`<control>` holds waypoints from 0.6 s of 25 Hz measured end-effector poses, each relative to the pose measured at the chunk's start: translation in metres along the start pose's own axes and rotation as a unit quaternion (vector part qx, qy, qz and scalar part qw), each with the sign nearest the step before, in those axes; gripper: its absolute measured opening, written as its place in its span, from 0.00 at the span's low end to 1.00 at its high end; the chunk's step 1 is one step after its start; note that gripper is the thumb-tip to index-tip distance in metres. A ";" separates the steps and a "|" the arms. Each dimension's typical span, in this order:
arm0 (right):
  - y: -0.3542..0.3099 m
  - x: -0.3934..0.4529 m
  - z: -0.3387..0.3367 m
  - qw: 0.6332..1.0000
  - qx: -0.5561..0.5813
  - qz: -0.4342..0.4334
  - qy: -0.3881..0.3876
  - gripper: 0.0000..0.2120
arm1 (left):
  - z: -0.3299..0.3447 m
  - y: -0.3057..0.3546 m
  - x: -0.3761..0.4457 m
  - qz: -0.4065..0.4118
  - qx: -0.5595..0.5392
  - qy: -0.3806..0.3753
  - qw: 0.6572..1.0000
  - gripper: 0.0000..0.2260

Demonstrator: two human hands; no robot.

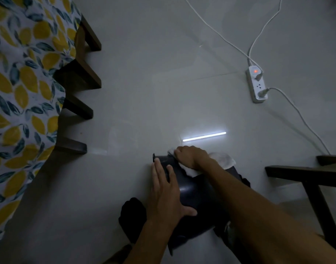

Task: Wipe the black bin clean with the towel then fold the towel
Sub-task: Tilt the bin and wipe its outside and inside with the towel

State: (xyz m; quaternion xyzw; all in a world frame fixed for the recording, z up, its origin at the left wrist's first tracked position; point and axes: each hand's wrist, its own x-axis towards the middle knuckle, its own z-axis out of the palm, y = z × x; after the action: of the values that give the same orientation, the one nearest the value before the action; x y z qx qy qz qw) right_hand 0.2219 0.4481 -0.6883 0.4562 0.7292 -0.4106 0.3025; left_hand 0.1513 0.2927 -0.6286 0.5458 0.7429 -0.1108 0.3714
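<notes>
The black bin point(197, 195) lies on its side on the pale floor, low in the middle of the view. My left hand point(168, 189) lies flat on its left flank with fingers spread, steadying it. My right hand point(190, 156) presses the white towel point(223, 159) against the bin's far upper side. The towel bunches out from under the palm to the right, and a small corner shows left of the fingers. The bin's mouth is hidden from view.
A table with a lemon-print cloth point(24, 88) and dark wooden legs point(83, 77) stands at the left. A white power strip point(257, 84) with cables lies at the far right. Dark wooden furniture point(304, 174) stands at the right. Dark cloth point(133, 216) lies beside the bin.
</notes>
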 end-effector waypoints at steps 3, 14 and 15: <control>0.011 -0.031 0.034 0.977 0.044 -0.014 0.206 0.24 | -0.001 -0.001 0.002 0.002 0.005 0.010 1.000 0.67; 0.038 -0.129 0.183 0.901 0.053 -0.041 0.428 0.25 | 0.000 -0.003 0.005 0.020 0.007 0.042 0.999 0.69; 0.039 -0.126 0.176 0.901 0.048 -0.042 0.429 0.25 | 0.000 -0.004 0.006 0.021 0.006 0.042 0.999 0.68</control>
State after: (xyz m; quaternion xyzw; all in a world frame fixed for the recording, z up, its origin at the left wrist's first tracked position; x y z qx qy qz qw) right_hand 0.3196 0.2514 -0.6824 0.5708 0.7866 -0.2216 -0.0796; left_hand 0.1470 0.2957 -0.6339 0.5673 0.7457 -0.0843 0.3389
